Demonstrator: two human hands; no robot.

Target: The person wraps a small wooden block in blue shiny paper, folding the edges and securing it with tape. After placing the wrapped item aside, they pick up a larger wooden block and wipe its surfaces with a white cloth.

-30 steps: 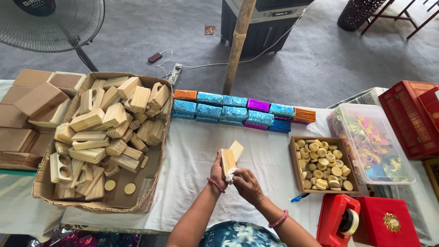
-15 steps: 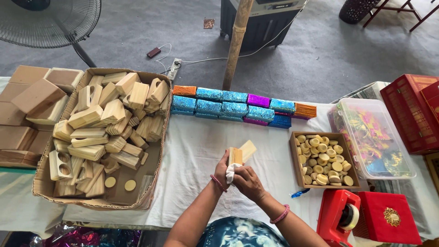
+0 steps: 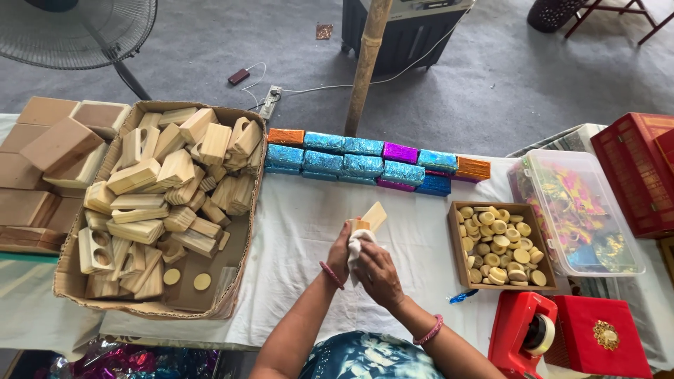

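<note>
Your left hand (image 3: 342, 253) grips a wooden block (image 3: 371, 216); your right hand (image 3: 378, 274) presses a white cloth (image 3: 357, 245) against it, wiping, cardboard box (image 3: 232, 281) at nine o'clock.

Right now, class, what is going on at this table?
A person holds a small wooden block in the left hand and rubs it with a white cloth in the right hand. A cardboard box of wooden blocks sits to the left, a tray of round wooden discs to the right, foil-wrapped packets behind.

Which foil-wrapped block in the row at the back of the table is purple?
The purple block, in the top layer between blue ones, right of the middle; the ends are orange.
</note>
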